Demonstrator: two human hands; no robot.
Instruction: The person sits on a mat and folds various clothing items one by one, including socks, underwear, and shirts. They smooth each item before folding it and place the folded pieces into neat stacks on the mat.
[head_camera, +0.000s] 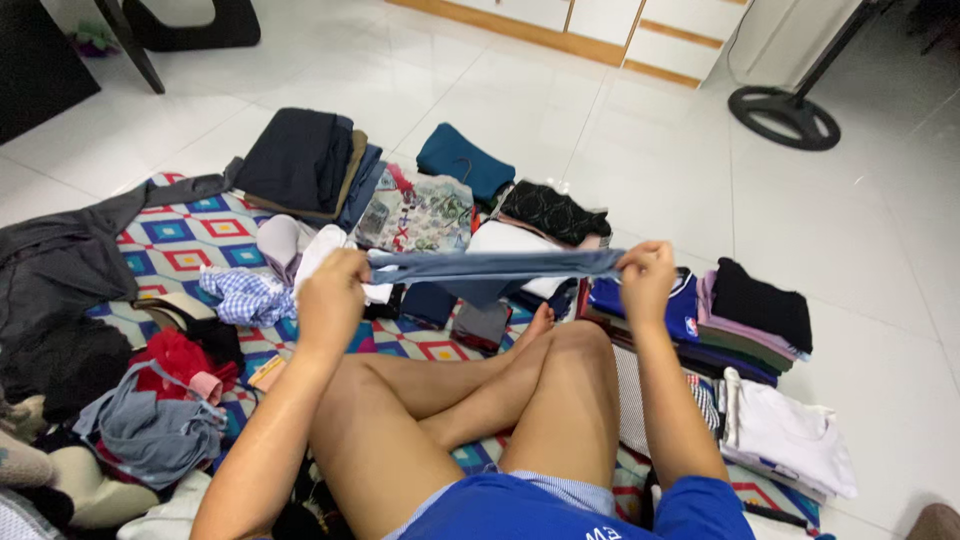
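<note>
Cloth (495, 266), grey-blue and folded into a long strip, hangs stretched between both hands above the crossed legs. The left hand (333, 290) is closed on one end, the right hand (646, 275) pinches the other. Folded clothes (760, 305) lie stacked around on the patterned mat (190, 240).

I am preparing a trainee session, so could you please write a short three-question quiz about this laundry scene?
1. True or false: the left hand and the right hand each hold one end of the grey-blue garment.
2. Which lies nearer the right hand: A) the loose red cloth, B) the folded black top?
3. What does the patterned mat lie on?

Key: 1 true; 2 B; 3 the white tiled floor.
</note>
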